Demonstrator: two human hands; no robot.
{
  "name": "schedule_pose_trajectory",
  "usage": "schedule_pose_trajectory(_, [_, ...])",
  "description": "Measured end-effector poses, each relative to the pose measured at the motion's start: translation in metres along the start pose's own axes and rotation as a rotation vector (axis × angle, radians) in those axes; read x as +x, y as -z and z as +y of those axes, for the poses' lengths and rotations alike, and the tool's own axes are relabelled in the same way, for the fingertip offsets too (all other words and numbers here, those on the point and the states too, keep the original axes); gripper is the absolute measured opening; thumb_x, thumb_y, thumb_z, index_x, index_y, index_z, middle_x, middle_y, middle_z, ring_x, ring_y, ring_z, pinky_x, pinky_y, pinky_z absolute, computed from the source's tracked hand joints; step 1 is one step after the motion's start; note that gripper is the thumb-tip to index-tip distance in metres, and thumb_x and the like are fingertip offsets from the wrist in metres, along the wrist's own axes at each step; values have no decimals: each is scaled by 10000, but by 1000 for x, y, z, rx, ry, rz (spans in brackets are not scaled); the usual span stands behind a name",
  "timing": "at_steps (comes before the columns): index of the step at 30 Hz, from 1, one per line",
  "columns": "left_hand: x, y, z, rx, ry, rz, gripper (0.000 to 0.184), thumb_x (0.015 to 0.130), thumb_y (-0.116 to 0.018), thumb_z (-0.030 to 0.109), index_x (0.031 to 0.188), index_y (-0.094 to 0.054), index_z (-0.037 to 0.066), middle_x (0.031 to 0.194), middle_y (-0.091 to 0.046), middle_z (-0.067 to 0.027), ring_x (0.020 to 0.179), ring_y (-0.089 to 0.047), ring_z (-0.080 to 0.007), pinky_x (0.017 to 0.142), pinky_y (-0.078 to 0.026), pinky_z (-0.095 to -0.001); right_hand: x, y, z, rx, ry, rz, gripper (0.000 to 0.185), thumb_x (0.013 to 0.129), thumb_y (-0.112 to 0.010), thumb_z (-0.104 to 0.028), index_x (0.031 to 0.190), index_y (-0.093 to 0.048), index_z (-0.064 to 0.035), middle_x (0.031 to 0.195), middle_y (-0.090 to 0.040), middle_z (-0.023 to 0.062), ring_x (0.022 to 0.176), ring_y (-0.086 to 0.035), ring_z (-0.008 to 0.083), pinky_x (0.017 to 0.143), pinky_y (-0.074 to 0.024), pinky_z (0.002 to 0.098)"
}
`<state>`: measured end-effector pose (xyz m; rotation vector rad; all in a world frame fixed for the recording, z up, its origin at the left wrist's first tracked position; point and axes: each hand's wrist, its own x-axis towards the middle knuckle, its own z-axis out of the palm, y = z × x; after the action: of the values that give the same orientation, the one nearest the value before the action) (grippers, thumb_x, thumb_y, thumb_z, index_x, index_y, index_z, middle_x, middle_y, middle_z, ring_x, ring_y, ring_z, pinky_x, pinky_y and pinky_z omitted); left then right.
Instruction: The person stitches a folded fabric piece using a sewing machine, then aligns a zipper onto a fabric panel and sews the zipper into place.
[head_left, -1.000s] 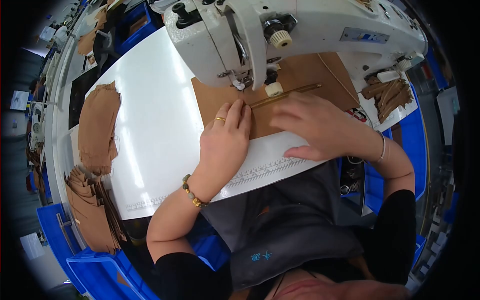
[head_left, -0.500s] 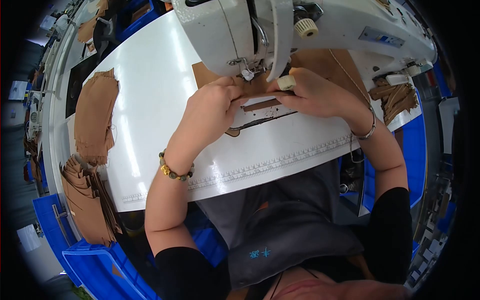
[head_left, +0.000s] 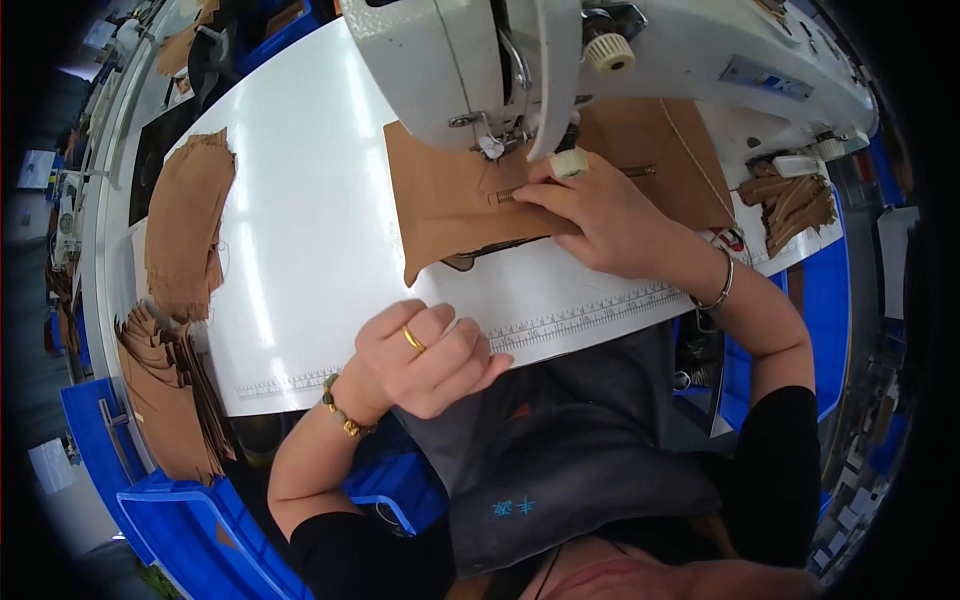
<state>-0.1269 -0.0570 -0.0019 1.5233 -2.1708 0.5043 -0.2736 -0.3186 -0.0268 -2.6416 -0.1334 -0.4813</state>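
A brown fabric piece (head_left: pixel 440 190) lies on the white table, partly under the sewing machine's needle area (head_left: pixel 492 150). A narrow ridged strip, zipper-like (head_left: pixel 640 172), shows on it to both sides of my right hand. My right hand (head_left: pixel 615 220) grips the fabric along that strip, its thumb and fingers close together; a cream wrap (head_left: pixel 570 163) sits round one finger. Away from the fabric, over the table's near edge, my left hand (head_left: pixel 425 355) is closed, a gold ring on one finger. The curled fingers hide whatever is inside them.
Stacked brown pieces (head_left: pixel 185 225) lie at the table's left, with another fanned bundle (head_left: pixel 170 400) below. Brown scraps (head_left: pixel 795 205) are at the right. Blue bins (head_left: pixel 200 520) stand beside the table. A printed ruler (head_left: pixel 560 325) follows the near edge; a cord (head_left: pixel 690 145) crosses the fabric.
My left hand has let go of the fabric and come down toward me, to the table's edge. The fabric's folded-up front now lies flatter, and my right hand has shifted slightly down onto it.
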Motion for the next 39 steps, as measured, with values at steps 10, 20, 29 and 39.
schedule_pose_trajectory(10, [18,-53,-86,124,542,-208,359,944,-689,200,1273,-671,57,1274,-693,-114,1322,-560,-380,1133,-354,-603,5,6,10,133,-100,-69,344,897,-674,-129,1227,-706,-37,999,-576,164,1008,-554,363,915,-453,471])
schedule_pose_trajectory(20, [48,-124,-160,-903,784,-25,531,967,-621,455,1401,-613,150,1349,-667,-50,1330,-533,-260,1179,-126,-661,10,16,0,150,-144,-111,430,764,-682,-90,1190,-696,-28,1106,-634,147,1074,-571,380,955,-467,463])
schedule_pose_trajectory(29, [45,-117,-155,-723,691,-52,503,977,-601,392,1420,-593,155,1294,-699,-26,1254,-566,-215,1147,-158,-608,12,25,-2,241,-133,-133,413,773,-639,-56,1177,-689,16,1077,-658,173,1035,-606,378,938,-486,458])
schedule_pose_trajectory(39, [50,-113,-154,-861,755,-29,527,959,-620,391,1417,-588,133,1332,-677,-45,1218,-590,-246,1125,-236,-592,15,28,-13,145,-210,-242,399,853,-685,-167,1198,-700,33,1257,-642,175,1135,-606,353,1014,-468,462])
